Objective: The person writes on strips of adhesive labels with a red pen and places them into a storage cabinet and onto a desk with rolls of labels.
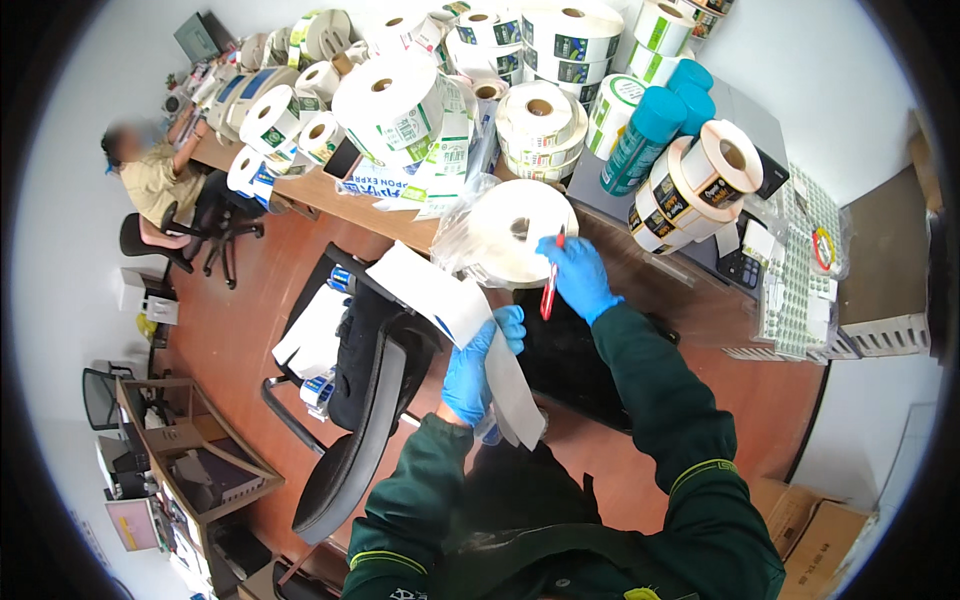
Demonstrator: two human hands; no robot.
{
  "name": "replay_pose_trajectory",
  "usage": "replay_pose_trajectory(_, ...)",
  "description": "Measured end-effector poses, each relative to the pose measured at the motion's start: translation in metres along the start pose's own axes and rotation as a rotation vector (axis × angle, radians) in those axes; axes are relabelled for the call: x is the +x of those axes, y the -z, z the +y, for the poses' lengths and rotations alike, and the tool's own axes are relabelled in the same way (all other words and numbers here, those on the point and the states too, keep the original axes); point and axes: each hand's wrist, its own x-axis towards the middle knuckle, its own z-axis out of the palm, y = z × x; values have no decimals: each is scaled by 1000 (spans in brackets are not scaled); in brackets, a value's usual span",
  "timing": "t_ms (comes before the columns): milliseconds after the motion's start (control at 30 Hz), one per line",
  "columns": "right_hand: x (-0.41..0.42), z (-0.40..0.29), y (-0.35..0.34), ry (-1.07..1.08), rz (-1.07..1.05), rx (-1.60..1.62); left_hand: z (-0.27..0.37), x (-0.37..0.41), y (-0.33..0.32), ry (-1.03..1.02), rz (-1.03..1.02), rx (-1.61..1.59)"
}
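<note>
My left hand [480, 360], in a blue glove, grips a long white label strip [431, 289], whose one end hangs below the hand and whose other part reaches up and left. My right hand [577, 274], gloved alike, holds a red pen [552, 285], its body slanting downward from the fingers. Behind that hand lies a large white label roll [495, 214] at the desk's edge, with clear plastic film [454, 232] along its left side. Stacked label rolls [540, 124] and teal spray cans [643, 139] stand beyond it.
A black office chair [375, 405] stands at my left, with labels on its seat. Many rolls and a phone [343, 159] cover the wooden desk [322, 191]. A calculator [742, 262] lies at the right, cardboard boxes [817, 532] at lower right. A person [161, 176] sits at the far left.
</note>
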Motion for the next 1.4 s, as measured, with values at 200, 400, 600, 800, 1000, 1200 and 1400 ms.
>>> replay_pose_trajectory(200,-14,-2,8,37,-144,49,15,72,-6,12,28,-106)
replay_pose_trajectory(400,3,-18,27,-88,-279,147,16,137,-3,142,-89,-259)
replay_pose_trajectory(600,20,-12,60,-649,-62,853,-5,142,-3,159,5,-146)
replay_pose_trajectory(800,35,-3,17,-864,22,814,-14,136,4,184,50,-123)
replay_pose_trajectory(1000,20,3,-5,-794,72,692,-15,132,14,160,64,-112)
replay_pose_trajectory(1200,8,13,-14,-662,86,597,-20,133,15,156,84,-179)
replay_pose_trajectory(1400,18,11,-16,-455,87,418,-20,135,17,132,54,-193)
